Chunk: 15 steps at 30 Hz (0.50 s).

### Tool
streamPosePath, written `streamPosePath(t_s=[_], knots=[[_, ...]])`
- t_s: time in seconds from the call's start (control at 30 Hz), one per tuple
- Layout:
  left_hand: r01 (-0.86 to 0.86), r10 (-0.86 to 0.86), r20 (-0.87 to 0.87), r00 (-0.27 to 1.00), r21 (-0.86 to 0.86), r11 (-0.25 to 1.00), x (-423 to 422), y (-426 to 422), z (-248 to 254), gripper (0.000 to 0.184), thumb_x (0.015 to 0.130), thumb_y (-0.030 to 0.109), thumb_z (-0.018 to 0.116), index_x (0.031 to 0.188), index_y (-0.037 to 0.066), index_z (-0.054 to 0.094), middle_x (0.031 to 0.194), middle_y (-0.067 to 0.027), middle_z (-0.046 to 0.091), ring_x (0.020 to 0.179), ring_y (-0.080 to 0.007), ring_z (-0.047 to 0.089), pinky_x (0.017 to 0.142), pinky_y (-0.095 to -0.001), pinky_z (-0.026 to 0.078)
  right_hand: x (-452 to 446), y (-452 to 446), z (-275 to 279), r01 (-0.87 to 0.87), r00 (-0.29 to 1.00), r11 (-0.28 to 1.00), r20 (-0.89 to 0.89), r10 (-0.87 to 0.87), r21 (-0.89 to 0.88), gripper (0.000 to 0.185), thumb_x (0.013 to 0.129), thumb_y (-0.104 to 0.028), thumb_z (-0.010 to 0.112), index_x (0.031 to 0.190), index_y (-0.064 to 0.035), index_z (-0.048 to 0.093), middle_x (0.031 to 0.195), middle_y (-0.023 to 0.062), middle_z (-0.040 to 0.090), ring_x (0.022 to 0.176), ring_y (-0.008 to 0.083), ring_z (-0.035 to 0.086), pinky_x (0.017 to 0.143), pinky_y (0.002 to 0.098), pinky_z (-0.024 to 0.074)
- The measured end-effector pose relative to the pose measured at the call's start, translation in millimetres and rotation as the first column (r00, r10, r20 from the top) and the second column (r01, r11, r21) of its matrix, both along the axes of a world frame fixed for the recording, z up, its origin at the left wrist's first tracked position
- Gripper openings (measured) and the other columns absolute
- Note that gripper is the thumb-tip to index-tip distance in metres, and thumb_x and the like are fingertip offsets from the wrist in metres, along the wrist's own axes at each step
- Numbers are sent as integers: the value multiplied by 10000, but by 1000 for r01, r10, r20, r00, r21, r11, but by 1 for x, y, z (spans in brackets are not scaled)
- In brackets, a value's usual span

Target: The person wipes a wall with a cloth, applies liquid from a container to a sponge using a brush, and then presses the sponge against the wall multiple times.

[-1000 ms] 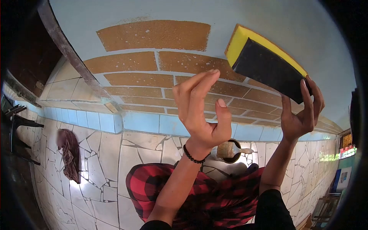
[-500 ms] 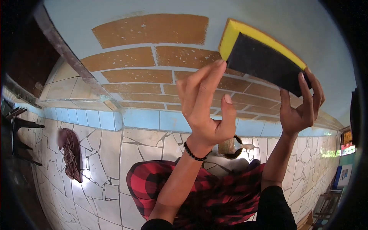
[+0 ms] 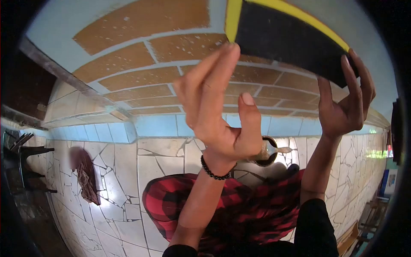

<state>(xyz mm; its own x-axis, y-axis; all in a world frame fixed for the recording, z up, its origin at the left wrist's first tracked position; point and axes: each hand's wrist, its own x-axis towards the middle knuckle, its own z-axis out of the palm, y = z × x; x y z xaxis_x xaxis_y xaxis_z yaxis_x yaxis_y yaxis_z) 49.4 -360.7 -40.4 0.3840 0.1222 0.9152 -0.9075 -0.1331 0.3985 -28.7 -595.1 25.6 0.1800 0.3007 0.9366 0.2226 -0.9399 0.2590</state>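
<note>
A black-backed rectangular foam block (image 3: 293, 40) with a yellow edge is raised in front of the painted wall at the upper right. My left hand (image 3: 218, 103), wearing a black bead bracelet, has its fingertips against the block's lower left corner. Its thumb stands apart below. At the block's right end, my right hand (image 3: 346, 96) grips with its fingers over the end and its thumb at the lower edge. Brown brick shapes (image 3: 150, 17) separated by pale lines cover the wall, the upper ones speckled. The block's wall-facing side is hidden.
A paintbrush (image 3: 274, 150) rests across a dark round container (image 3: 270, 162) on the floor, partly behind my left hand. To the left, a crumpled brown cloth (image 3: 87, 182) lies on the tiles near a dark chair (image 3: 32, 165). Blue tiles (image 3: 156, 126) line the wall's base.
The block and both hands appear higher and larger in view, and its top is now cut off by the frame. The wall pattern has also shifted up and left.
</note>
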Motion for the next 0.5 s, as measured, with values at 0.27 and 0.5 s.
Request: streamPosePath(t_s=[0.27, 0.5], knots=[[12, -26, -127, 992, -114, 993, -12, -5, 7, 559, 766, 92, 598, 1302, -42, 680, 1273, -178, 686, 1078, -291, 560, 930, -385, 422, -3, 20, 3, 76, 997, 995, -8, -76, 64, 598, 672, -25, 895, 1233, -178, 754, 1328, 40, 710, 1296, 255, 597, 1116, 396, 464], [2, -9, -119, 993, -61, 998, -10, 1, 4, 510, 875, 170, 637, 1347, -22, 660, 1295, -171, 653, 1084, -265, 558, 821, -362, 477, -3, 24, 0, 97, 995, 991, -16, -96, 88, 573, 677, -22, 882, 1212, -190, 762, 1332, 49, 706, 1302, 281, 590, 1127, 430, 450]])
